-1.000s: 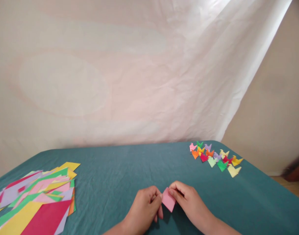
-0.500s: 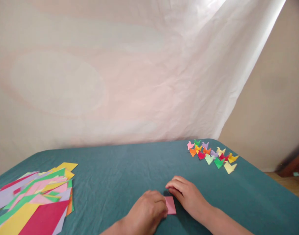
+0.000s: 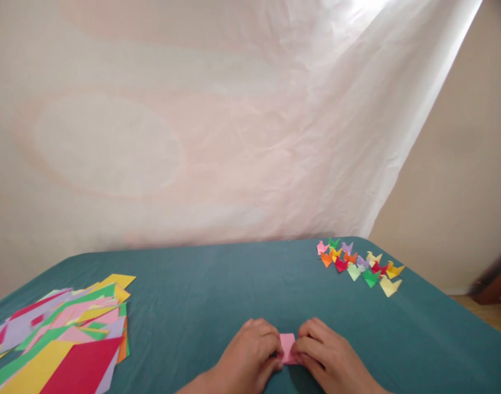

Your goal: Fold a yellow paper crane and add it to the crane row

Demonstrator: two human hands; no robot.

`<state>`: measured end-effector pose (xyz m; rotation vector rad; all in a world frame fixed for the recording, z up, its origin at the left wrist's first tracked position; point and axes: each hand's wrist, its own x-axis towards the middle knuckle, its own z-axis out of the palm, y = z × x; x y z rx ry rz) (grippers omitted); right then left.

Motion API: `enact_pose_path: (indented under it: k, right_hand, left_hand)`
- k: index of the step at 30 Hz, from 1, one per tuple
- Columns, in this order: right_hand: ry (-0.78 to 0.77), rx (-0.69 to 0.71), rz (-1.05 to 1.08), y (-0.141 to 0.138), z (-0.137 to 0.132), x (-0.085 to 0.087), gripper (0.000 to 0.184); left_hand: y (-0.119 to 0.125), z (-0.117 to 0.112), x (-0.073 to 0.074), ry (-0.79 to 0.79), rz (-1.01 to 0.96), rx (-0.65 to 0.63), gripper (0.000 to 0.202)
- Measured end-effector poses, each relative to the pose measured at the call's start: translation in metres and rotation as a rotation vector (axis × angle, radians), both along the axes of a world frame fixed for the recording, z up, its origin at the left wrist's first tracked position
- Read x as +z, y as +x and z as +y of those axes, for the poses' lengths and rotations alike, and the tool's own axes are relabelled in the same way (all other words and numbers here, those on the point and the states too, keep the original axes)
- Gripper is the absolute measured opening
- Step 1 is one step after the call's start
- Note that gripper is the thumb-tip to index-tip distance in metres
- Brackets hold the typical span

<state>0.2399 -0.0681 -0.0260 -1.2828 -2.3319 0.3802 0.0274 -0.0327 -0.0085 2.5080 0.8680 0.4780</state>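
Note:
A small folded pink paper (image 3: 287,346) lies flat on the teal tablecloth (image 3: 217,290) near the front edge. My left hand (image 3: 250,355) presses on its left side with curled fingers. My right hand (image 3: 326,355) presses on its right side, fingers bent and close together. Only a small strip of the pink paper shows between the two hands.
A loose pile of coloured paper sheets (image 3: 62,334) lies at the front left. Several small folded paper figures (image 3: 359,265) in mixed colours sit at the back right of the table. A white sheet (image 3: 201,120) hangs behind the table.
The pink paper was held up between both hands, then laid flat on the cloth. Both hands have closed in over it from either side.

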Motion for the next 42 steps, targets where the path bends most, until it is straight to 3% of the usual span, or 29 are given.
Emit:
enact_pose_path:
  k: [3,14,23,29,42]
  right_hand:
    - [0.020,0.016,-0.025,0.000,0.000,-0.002,0.014]
    - [-0.181,-0.086,0.151,0.000,0.014,-0.002,0.015]
    - [-0.162,-0.132,0.171,-0.004,0.014,-0.008,0.013]
    - [-0.156,-0.142,0.149,-0.004,0.013,-0.005,0.016]
    - [-0.127,-0.167,0.106,-0.008,0.011,-0.003,0.017]
  left_hand:
    - [0.000,-0.001,0.001,-0.003,0.011,0.009,0.012]
    - [0.005,-0.003,0.006,-0.075,0.034,0.128,0.011]
    - [0.010,-0.004,0.008,-0.049,0.075,0.157,0.002]
    - [0.015,-0.008,0.006,0.012,0.121,0.201,0.013]
    - [0.017,-0.009,0.001,0.040,0.135,0.232,0.011]
